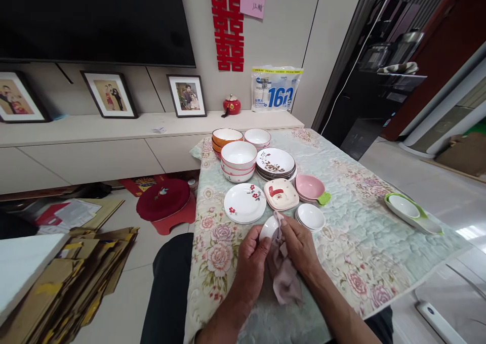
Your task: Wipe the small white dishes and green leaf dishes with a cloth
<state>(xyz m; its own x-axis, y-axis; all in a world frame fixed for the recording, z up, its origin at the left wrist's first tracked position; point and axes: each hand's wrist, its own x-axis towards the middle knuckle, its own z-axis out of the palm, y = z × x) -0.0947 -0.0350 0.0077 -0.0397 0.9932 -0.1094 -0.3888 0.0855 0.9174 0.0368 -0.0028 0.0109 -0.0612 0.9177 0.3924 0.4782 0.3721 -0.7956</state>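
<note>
My left hand [253,258] grips a small white dish [269,228] by its near edge, thumb on top. A pinkish-grey cloth [284,279] is pinched in my right hand [299,240] against the dish's right side and hangs down between my wrists. Just beyond the hands lie white plates with red flowers [245,203], a square plate with a red pattern [281,194] and a stack of small white bowls [311,216]. Pink leaf-handled dishes [310,187] sit behind those bowls.
Farther back stand white bowls [239,154], orange bowls [227,135], red-rimmed bowls [257,137] and a stack of brown-flowered plates [276,160]. A green-edged dish holding a small white bowl [404,206] lies at the right table edge. A red stool [164,202] and flattened cardboard [72,278] are on the left floor.
</note>
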